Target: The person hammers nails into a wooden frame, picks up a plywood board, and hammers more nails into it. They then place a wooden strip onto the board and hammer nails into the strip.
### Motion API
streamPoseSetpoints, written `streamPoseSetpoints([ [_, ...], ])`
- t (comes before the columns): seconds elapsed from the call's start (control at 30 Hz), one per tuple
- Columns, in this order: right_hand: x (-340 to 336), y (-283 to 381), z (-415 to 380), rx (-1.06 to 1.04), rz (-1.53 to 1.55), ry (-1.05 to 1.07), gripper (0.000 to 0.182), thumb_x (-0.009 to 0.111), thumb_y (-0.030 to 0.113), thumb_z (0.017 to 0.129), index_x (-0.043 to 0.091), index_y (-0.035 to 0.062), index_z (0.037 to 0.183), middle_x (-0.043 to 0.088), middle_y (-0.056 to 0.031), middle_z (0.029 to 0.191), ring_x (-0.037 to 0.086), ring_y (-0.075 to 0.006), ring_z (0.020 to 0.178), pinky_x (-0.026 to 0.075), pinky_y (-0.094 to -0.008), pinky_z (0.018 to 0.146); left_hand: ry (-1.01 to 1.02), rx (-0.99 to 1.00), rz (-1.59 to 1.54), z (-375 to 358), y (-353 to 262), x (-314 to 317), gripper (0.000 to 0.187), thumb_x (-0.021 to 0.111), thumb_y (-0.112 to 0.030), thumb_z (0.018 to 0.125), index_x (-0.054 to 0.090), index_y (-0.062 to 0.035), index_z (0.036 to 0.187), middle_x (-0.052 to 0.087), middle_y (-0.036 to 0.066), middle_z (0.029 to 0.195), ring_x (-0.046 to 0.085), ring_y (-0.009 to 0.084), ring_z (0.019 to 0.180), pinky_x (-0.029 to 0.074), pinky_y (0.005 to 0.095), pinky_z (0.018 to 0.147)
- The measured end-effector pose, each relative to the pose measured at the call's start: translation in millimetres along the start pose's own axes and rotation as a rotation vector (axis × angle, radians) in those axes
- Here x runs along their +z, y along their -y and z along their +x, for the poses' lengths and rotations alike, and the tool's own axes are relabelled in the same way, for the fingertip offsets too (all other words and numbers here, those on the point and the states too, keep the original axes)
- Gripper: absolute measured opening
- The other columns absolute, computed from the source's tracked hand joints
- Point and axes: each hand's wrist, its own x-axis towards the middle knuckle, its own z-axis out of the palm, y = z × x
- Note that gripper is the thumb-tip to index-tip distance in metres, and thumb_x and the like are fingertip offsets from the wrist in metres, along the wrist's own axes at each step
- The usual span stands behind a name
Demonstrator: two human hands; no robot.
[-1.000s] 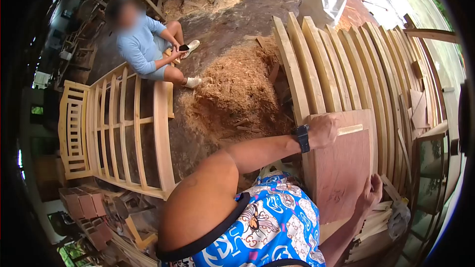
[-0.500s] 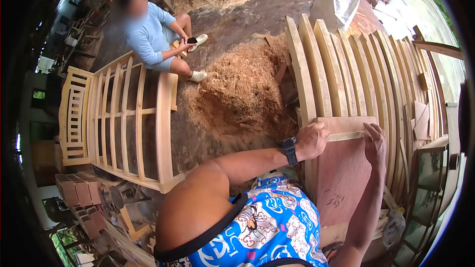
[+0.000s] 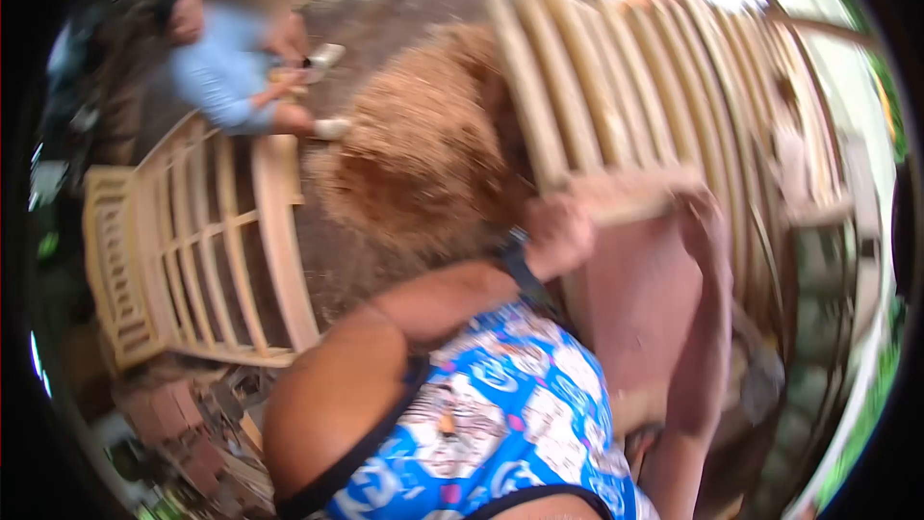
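Observation:
Motion blur softens the whole view. My left hand (image 3: 560, 234), with a dark watch on its wrist, is closed at the left end of a pale wooden strip (image 3: 630, 204) lying across a reddish-brown board (image 3: 640, 299). At the strip's right end, my right hand (image 3: 701, 217) is closed with its fingers bent over the edge. The board's far end rests by a row of long pale wooden slats (image 3: 626, 87). Exact fingertip contact is smeared.
A slatted wooden frame (image 3: 284, 241) stands at the left. Beyond it sits a person in light blue (image 3: 214, 67). A heap of wood shavings (image 3: 414, 135) lies between the frame and the slats. Small brown blocks (image 3: 164, 414) are stacked at lower left.
The view has shifted, so the frame, person, slats and both hands appear further left, and the picture has blurred. Both hands remain at the ends of the strip.

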Motion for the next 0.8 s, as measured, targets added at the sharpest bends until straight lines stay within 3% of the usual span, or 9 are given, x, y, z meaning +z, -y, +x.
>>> streamPoseSetpoints([
  [0.03,-2,-11,-5,0.048,-0.012,0.081,0.021,0.065,0.017,0.096,0.077,0.0064,0.109,0.074,-0.0155,0.113,0.066,-0.0355,0.111,0.05,-0.0445,0.099,0.065,-0.034,-0.056,1,-4,-5,0.016,0.066,-0.022,0.08,0.068,-0.0144,0.067,0.064,0.017,0.064,0.065,0.0387,0.06,0.053,0.0501,0.054],
  [0.07,-7,-8,-5,0.021,-0.048,0.092,0.021,0.066,0.015,0.094,0.077,0.0069,0.11,0.074,-0.0151,0.113,0.066,-0.0358,0.111,0.05,-0.045,0.099,0.053,-0.016,-0.087,1,-2,-1,0.015,0.067,-0.025,0.083,0.072,-0.0138,0.073,0.067,0.018,0.068,0.067,0.0399,0.064,0.054,0.0511,0.058],
  [0.13,-8,-13,-1,-0.045,-0.123,0.108,0.022,0.066,0.013,0.092,0.078,0.0062,0.109,0.074,-0.0139,0.113,0.066,-0.0358,0.108,0.05,-0.0452,0.098,0.262,-0.134,-0.04,15,-18,-22,0.02,0.072,-0.029,0.087,0.075,-0.0091,0.086,0.072,0.02,0.08,0.071,0.041,0.077,0.058,0.0519,0.069],
  [0.2,-8,-7,0,0.037,-0.102,0.069,0.02,0.066,0.01,0.089,0.081,0.0115,0.101,0.076,-0.0116,0.102,0.068,-0.0341,0.102,0.052,-0.0436,0.094,0.27,-0.164,-0.031,17,-20,-22,0.021,0.072,-0.028,0.088,0.076,-0.0073,0.088,0.073,0.021,0.082,0.072,0.0415,0.078,0.057,0.0511,0.069],
  [0.33,-11,-4,2,0.145,-0.027,0.14,0.02,0.067,0.008,0.09,0.081,0.0107,0.104,0.077,-0.0102,0.105,0.067,-0.0313,0.105,0.052,-0.0423,0.096,0.271,-0.167,-0.1,16,-14,-19,0.019,0.073,-0.025,0.089,0.075,-0.0061,0.088,0.072,0.022,0.08,0.072,0.0404,0.075,0.057,0.0473,0.067],
  [0.47,-19,0,2,0.271,0.056,0.178,0.023,0.067,0.005,0.089,0.081,0.0102,0.107,0.077,-0.0122,0.108,0.067,-0.0311,0.106,0.052,-0.0404,0.098,0.272,-0.231,-0.282,16,-15,-19,0.017,0.072,-0.017,0.089,0.076,-0.0016,0.093,0.072,0.021,0.077,0.075,0.0335,0.072,0.057,0.0409,0.065],
  [0.63,-17,-6,0,0.21,0.089,0.174,0.026,0.066,0.002,0.088,0.081,0.0082,0.108,0.077,-0.0129,0.113,0.068,-0.0327,0.107,0.053,-0.0404,0.099,0.277,-0.254,-0.402,19,-7,-19,0.02,0.071,-0.013,0.091,0.077,0.0022,0.102,0.075,0.022,0.087,0.077,0.0285,0.079,0.058,0.0366,0.072],
  [0.7,-19,0,0,0.187,0.077,0.149,0.026,0.064,0.002,0.089,0.08,0.007,0.109,0.077,-0.0132,0.113,0.068,-0.0329,0.109,0.053,-0.04,0.1,0.252,-0.222,-0.437,18,-5,-17,0.018,0.069,-0.01,0.089,0.078,0.0018,0.098,0.074,0.024,0.086,0.076,0.0361,0.082,0.06,0.0393,0.074],
  [0.8,-19,-3,0,0.224,0.063,0.188,0.024,0.068,0.007,0.091,0.08,0.0087,0.112,0.075,-0.0103,0.118,0.066,-0.0287,0.118,0.051,-0.0386,0.104,0.294,-0.26,-0.455,21,-8,-21,0.018,0.069,-0.01,0.088,0.078,0.0028,0.098,0.074,0.024,0.088,0.077,0.0345,0.083,0.06,0.0375,0.075],
])
